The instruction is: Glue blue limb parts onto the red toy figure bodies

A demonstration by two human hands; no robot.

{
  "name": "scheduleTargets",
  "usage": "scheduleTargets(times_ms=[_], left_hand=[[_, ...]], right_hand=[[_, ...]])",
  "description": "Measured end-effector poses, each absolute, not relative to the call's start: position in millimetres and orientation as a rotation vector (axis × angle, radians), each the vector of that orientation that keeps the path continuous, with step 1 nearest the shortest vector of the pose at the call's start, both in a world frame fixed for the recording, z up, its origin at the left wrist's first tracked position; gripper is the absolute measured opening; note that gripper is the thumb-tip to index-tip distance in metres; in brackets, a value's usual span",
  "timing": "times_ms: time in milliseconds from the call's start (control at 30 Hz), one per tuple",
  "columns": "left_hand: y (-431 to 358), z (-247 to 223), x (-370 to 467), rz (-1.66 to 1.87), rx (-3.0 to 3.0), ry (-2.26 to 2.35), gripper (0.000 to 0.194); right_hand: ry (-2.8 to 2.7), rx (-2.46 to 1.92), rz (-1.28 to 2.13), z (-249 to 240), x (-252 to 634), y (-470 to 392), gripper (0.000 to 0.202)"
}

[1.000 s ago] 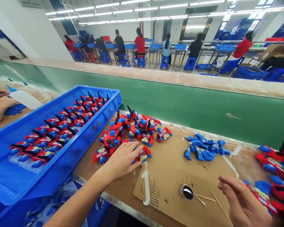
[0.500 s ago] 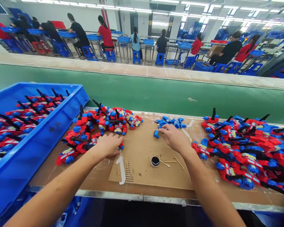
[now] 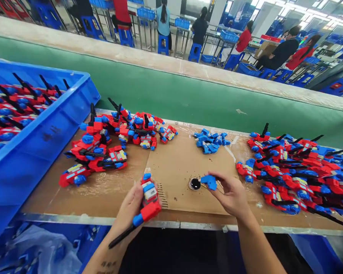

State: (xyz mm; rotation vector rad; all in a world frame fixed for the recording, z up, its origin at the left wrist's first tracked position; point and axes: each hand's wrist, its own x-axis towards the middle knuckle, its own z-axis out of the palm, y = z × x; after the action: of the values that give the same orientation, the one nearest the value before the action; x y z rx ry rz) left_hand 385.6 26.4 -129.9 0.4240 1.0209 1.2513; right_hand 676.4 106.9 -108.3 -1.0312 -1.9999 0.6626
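Note:
My left hand (image 3: 131, 207) grips a red and blue toy robot (image 3: 148, 201) with a black rod sticking out toward me, held above the table's front edge. A small blue plastic part (image 3: 208, 182) is pinched in my right hand (image 3: 231, 196), just right of a small black cap of dark liquid (image 3: 194, 184) on the cardboard sheet (image 3: 183, 163). A heap of the same small blue parts (image 3: 210, 140) lies at the far side of the cardboard.
Piles of red and blue toy robots lie left (image 3: 114, 142) and right (image 3: 300, 171) on the table. A blue crate (image 3: 42, 148) with more toys stands at left. Behind runs a green conveyor belt (image 3: 188, 95). Seated people work at far tables.
My left hand lifted a toy robot from the left pile toward me. My right hand took a blue part from the heap and brought it beside the black cap. The view tilted down.

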Motion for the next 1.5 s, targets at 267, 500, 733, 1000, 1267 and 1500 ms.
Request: scheduleTargets(times_ms=[267, 500, 733, 1000, 1267, 1500], left_hand=[[23, -137, 399, 1.266, 0.382, 1.081, 0.065], [20, -149, 400, 1.273, 0.482, 1.142, 0.060], [19, -146, 401, 1.263, 0.479, 1.166, 0.060], [19, -140, 405, 1.277, 0.444, 1.164, 0.060], [19, -137, 405, 1.271, 0.444, 1.176, 0.061], [21, -136, 406, 1.266, 0.443, 1.105, 0.058]], right_hand=[[-2.187, -1.078, 0.529, -96, 660, 107, 0.026], [-2.251, -1.080, 0.529, -101, 660, 109, 0.028], [-1.931, -1.281, 0.822, -115, 668, 114, 0.032], [-1.700, -1.364, 1.054, -118, 653, 124, 0.036], [-1.742, -1.380, 1.039, -116, 646, 127, 0.034], [-1.610, -1.128, 1.020, -107, 658, 114, 0.035]])
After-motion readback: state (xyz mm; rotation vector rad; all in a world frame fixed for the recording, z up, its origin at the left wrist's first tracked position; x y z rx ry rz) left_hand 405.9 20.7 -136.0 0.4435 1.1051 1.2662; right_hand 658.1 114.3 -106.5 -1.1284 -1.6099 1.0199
